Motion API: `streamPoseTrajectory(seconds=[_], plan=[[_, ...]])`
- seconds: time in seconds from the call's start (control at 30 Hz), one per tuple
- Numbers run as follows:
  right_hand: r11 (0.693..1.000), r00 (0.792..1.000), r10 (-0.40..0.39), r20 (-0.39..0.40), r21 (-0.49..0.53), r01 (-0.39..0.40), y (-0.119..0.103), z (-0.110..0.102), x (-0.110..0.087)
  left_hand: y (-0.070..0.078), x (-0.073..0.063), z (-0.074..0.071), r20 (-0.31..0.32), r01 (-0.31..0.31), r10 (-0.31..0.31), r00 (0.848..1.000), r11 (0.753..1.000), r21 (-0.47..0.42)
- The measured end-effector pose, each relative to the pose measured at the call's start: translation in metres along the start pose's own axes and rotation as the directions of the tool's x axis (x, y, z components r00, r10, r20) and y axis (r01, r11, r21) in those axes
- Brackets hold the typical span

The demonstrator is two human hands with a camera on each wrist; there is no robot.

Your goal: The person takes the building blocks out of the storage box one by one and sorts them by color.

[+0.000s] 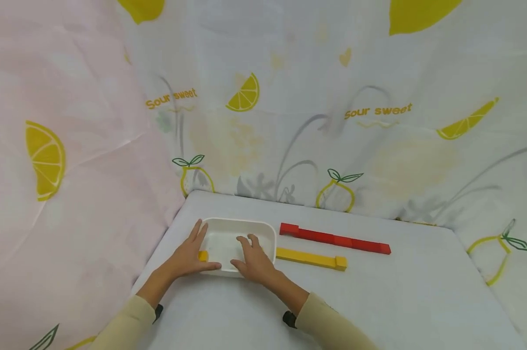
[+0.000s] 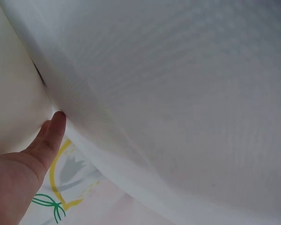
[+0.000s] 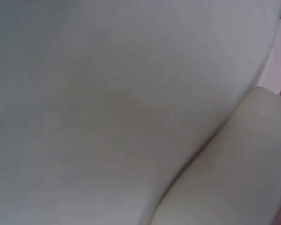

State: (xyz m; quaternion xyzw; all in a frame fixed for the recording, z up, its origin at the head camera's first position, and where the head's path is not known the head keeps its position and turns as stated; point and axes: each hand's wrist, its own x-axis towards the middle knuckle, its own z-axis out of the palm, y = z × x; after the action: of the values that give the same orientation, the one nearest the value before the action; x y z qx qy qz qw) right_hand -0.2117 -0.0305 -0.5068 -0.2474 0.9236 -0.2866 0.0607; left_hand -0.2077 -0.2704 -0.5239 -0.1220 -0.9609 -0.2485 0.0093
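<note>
A white rectangular tub (image 1: 241,221) sits on the table in the head view. My left hand (image 1: 189,256) lies at its left side, fingers extended along that side and thumb stretched toward the near rim. A small yellow block (image 1: 203,255) shows between that thumb and the fingers, partly covered by the hand. In the left wrist view, my straight fingers (image 2: 54,133) touch the tub's outer wall (image 2: 14,89). My right hand (image 1: 255,262) is over the tub's near right part, fingers spread and slightly bent, with nothing visible in them.
Right of the tub lies a row of red blocks (image 1: 333,238). Nearer to me is a yellow row (image 1: 309,258), whose left end meets the tub's right side in this view. Lemon-printed cloth (image 1: 289,146) stands along the far and left table edges.
</note>
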Motion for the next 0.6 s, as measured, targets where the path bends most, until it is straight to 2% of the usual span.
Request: streamPoseTrajectory(seconds=[0.07,0.17,0.4,0.6], plan=[[0.994,0.996,0.082,0.019,0.067,-0.083,-0.006,0.004,0.007,-0.001,-0.001,0.0,-0.001,-0.001,0.001,1.0,1.0,0.004],[0.985,0.989,0.12,0.081,0.113,-0.129,-0.013,0.009,0.021,0.0,0.0,0.0,0.003,-0.009,0.009,1.0,1.0,0.0],[0.996,0.988,0.016,0.151,0.079,-0.029,-0.025,0.021,0.049,-0.001,0.002,-0.002,-0.018,-0.047,0.047,0.999,0.999,0.005],[0.997,0.978,-0.076,0.196,0.001,0.077,-0.029,0.031,0.057,-0.002,-0.001,0.0,-0.006,-0.034,0.034,0.999,0.999,0.009]])
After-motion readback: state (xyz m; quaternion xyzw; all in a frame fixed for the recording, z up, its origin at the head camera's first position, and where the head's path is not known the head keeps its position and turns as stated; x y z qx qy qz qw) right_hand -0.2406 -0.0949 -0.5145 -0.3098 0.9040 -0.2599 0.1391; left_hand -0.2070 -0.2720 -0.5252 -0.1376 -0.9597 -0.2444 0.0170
